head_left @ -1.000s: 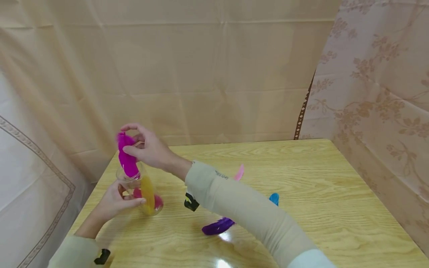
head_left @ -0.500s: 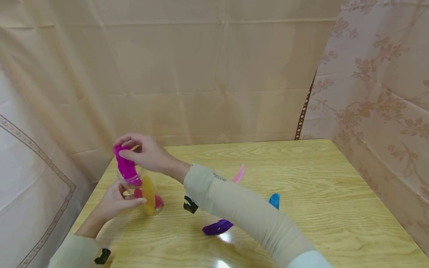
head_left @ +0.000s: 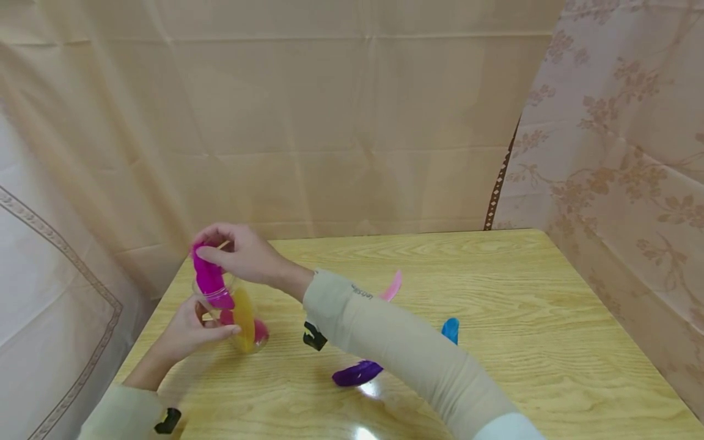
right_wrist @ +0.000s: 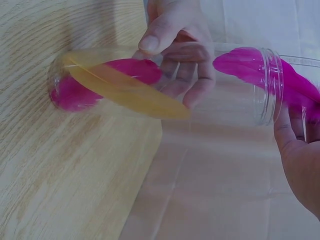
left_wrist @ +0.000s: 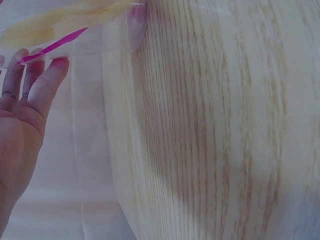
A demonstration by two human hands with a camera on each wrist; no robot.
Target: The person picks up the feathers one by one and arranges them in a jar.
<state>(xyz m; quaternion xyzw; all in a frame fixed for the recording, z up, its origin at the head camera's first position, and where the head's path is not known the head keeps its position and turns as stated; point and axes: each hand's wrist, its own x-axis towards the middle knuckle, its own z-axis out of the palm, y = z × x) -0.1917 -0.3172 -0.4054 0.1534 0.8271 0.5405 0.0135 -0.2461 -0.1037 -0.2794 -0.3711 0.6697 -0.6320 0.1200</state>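
While my left hand (head_left: 187,333) grips the jar (right_wrist: 262,112) containing yellow and magenta feathers (right_wrist: 135,97), my right hand (head_left: 249,253) pinches another feather (head_left: 209,276) partway in, with three visible feathers (head_left: 357,373) remaining outside.

Only lettering found: one short line of dark script (head_left: 362,289) on the pale right sleeve (head_left: 418,348), head view. Stands on the cuff's far side, a little in from its left edge, the end toward the right hand (head_left: 244,252). Line slants with the forearm, running from the left down toward the right. Characters tiny, blurred; first one possibly an L, uncertain. Rest cannot be made out, nor language or brand. No word or number legible in any view.
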